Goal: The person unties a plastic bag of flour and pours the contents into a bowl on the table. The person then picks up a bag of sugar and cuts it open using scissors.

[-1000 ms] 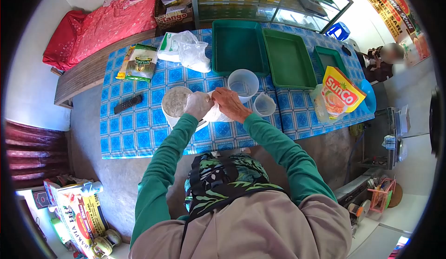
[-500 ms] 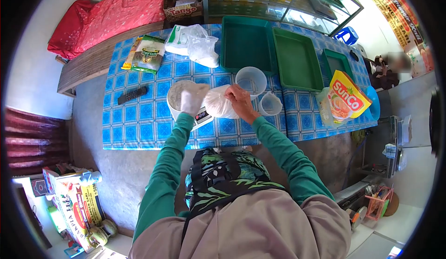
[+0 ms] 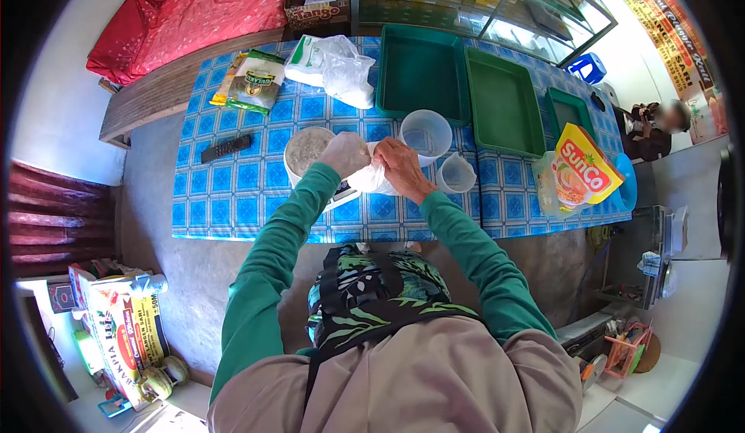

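Note:
A clear plastic bag of white powder (image 3: 373,180) rests on the table in front of me. My right hand (image 3: 401,166) is closed on the gathered top of this bag. My left hand (image 3: 344,154), whitish as if gloved or dusted, is at the bag's mouth, its fingers hidden there. Just left of it stands a round tub (image 3: 306,147) with pale, powdery contents. The tub sits on a kitchen scale (image 3: 341,194), whose panel is partly hidden by my left sleeve.
Beyond my right hand are a clear plastic tub (image 3: 426,135) and a smaller clear cup (image 3: 456,174). Green trays (image 3: 506,107) lie behind them. A SunCo pouch (image 3: 582,171) is at the right, a remote (image 3: 226,148) at the left. Another person (image 3: 648,130) is at the far right.
My left hand has moved right, from over the tub to the bag's mouth. The tub's contents show more now. My right hand keeps its hold on the bag.

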Available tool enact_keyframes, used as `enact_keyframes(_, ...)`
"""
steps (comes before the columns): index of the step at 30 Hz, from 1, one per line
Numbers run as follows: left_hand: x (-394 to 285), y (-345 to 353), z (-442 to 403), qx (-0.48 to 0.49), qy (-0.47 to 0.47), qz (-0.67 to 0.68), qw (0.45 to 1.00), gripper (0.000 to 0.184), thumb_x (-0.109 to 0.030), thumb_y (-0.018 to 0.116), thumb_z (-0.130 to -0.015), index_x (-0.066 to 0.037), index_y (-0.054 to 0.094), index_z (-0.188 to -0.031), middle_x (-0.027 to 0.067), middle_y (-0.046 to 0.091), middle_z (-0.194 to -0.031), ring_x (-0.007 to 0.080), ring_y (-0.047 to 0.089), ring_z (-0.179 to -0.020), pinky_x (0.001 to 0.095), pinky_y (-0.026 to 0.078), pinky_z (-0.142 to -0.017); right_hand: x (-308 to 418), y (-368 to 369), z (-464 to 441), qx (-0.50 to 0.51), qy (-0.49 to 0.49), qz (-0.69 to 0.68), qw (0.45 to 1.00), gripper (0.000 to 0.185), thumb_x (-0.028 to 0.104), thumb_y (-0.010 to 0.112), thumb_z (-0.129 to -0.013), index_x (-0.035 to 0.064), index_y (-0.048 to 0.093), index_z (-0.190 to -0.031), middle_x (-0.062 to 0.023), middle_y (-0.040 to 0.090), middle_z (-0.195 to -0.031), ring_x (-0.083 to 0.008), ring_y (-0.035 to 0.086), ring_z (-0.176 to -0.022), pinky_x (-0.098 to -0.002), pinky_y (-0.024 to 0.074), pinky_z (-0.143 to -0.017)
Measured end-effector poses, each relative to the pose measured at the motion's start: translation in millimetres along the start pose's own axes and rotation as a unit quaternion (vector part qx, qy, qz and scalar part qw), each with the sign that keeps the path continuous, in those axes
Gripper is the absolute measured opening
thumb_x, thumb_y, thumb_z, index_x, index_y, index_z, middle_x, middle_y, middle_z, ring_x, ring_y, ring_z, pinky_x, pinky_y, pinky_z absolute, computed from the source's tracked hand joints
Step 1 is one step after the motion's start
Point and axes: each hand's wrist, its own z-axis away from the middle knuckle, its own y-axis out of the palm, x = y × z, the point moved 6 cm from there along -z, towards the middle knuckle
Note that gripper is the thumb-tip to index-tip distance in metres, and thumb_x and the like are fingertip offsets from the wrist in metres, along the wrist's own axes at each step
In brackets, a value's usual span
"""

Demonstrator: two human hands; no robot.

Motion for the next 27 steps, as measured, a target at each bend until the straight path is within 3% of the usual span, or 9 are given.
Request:
enact_keyframes(9,-17.4,-4.8,16.5,-0.047,-0.091,0.025,0.994,0.021,-0.020,0.058,-0.069,-0.001,0.066,-0.071,0.0218,0.063,-0.071,0.0374,0.063,-0.068,0.0481,0.050,-0.066,9.2,6.7,3.4,0.022,-0.010,0.041,0.999,0.016,-0.004,0.060,-0.072,0.0040,0.051,-0.082,-0.0103,0.055,-0.081,-0.0298,0.057,-0.081,-0.0411,0.0469,-0.062)
enact_keyframes(11,-16.7,-15.8,25.4,-0.179,-0.115,0.012,0.977,0.017,-0.020,0.058,-0.071,-0.003,0.062,-0.071,0.0186,0.062,-0.071,0.0361,0.061,-0.067,0.0481,0.048,-0.064,8.5,6.3,2.0,0.017,-0.004,0.047,0.999,0.015,-0.004,0.060,-0.072,0.0040,0.052,-0.082,-0.0105,0.055,-0.082,-0.0301,0.057,-0.082,-0.0415,0.0466,-0.063)
enact_keyframes(12,-15.7,-10.8,28.3,-0.178,-0.116,0.013,0.977,0.017,-0.020,0.058,-0.071,-0.003,0.062,-0.071,0.0186,0.062,-0.071,0.0361,0.061,-0.067,0.0481,0.048,-0.064,5.7,7.0,4.2,0.015,0.016,0.033,0.999,0.016,-0.004,0.060,-0.072,0.0041,0.052,-0.083,-0.0107,0.055,-0.081,-0.0307,0.057,-0.081,-0.0419,0.0463,-0.063)
enact_keyframes(14,-23.1,-20.1,39.1,-0.324,-0.040,-0.065,0.943,0.011,-0.017,0.062,-0.070,-0.007,0.058,-0.072,0.0126,0.059,-0.069,0.0327,0.058,-0.065,0.0459,0.046,-0.061,2.6,9.4,7.0,0.012,0.037,0.020,0.999,0.016,-0.004,0.060,-0.073,0.0042,0.052,-0.084,-0.0108,0.055,-0.081,-0.0313,0.057,-0.080,-0.0424,0.0460,-0.063)
enact_keyframes(15,-21.9,-13.4,39.3,-0.324,-0.040,-0.064,0.943,0.011,-0.017,0.062,-0.070,-0.007,0.058,-0.072,0.0126,0.059,-0.069,0.0327,0.058,-0.065,0.0459,0.046,-0.061,1.9,9.6,9.9,-0.007,0.048,-0.003,0.999,0.014,-0.003,0.060,-0.074,0.0040,0.053,-0.083,-0.0110,0.056,-0.081,-0.0319,0.057,-0.078,-0.0424,0.0458,-0.063)
enact_keyframes(18,-13.9,-4.7,49.9,-0.405,-0.051,0.064,0.911,0.010,-0.005,0.065,-0.066,-0.007,0.059,-0.074,0.0068,0.056,-0.065,0.0237,0.055,-0.060,0.0383,0.046,-0.057,-2.1,11.9,11.9,-0.030,0.079,-0.057,0.995,0.011,-0.001,0.062,-0.076,0.0034,0.054,-0.082,-0.0113,0.057,-0.081,-0.0327,0.058,-0.076,-0.0425,0.0457,-0.063)
enact_keyframes(21,-10.7,0.8,52.0,-0.412,-0.071,0.204,0.885,0.008,-0.005,0.064,-0.067,-0.007,0.059,-0.072,0.0087,0.055,-0.066,0.0253,0.054,-0.061,0.0381,0.045,-0.055,-3.7,11.8,5.7,-0.011,0.085,-0.088,0.992,0.009,0.002,0.064,-0.076,0.0028,0.057,-0.080,-0.0115,0.058,-0.081,-0.0329,0.059,-0.075,-0.0425,0.0459,-0.063)
enact_keyframes(25,-13.1,-2.9,56.3,-0.427,-0.071,0.233,0.871,0.005,-0.003,0.063,-0.069,-0.005,0.062,-0.074,0.0091,0.058,-0.066,0.0238,0.056,-0.057,0.0348,0.046,-0.053,-4.3,15.1,2.8,0.004,0.055,-0.076,0.996,0.008,0.005,0.068,-0.073,0.0024,0.062,-0.077,-0.0110,0.059,-0.079,-0.0327,0.060,-0.075,-0.0424,0.0467,-0.062)
enact_keyframes(27,-9.6,3.9,56.9,-0.378,-0.122,0.328,0.857,0.005,-0.006,0.064,-0.070,-0.004,0.062,-0.073,0.0131,0.061,-0.068,0.0279,0.060,-0.060,0.0362,0.049,-0.057,-4.5,14.5,6.0,0.010,0.066,-0.067,0.996,0.008,0.006,0.068,-0.073,0.0022,0.062,-0.076,-0.0107,0.059,-0.078,-0.0326,0.060,-0.075,-0.0421,0.0469,-0.063)
